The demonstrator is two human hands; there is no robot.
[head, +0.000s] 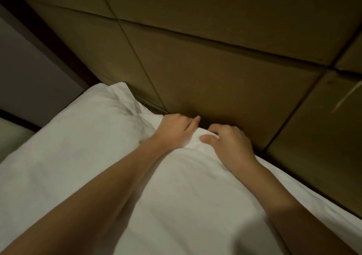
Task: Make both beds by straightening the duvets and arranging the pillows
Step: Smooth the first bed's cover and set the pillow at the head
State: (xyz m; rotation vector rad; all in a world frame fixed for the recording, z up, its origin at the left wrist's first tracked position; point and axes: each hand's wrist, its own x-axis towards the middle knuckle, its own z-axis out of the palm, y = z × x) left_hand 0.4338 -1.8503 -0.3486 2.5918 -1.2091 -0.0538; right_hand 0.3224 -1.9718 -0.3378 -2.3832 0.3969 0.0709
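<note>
White matt cotton-like pillow (82, 137) cloth (softly creased), smooth padded headboard (215, 58) panels, leather-like, dull olive sheen

White pillow (94, 137) plump, creased at far corner, lying against padded headboard, second white pillow (186, 196) alongside it, smooth, far edge bunched and raised at headboard

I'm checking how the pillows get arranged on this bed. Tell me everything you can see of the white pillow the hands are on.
The white pillow is plump and soft-looking, in a plain, lightly creased white fabric case. It lies on the bed with its far edge against the padded brown headboard. The left hand and the right hand both grip that far edge, fingers curled into bunched fabric, forearms lying over it. A second white pillow sits beside it to the left, apparently touching it. Its near end runs out of the frame.
</note>
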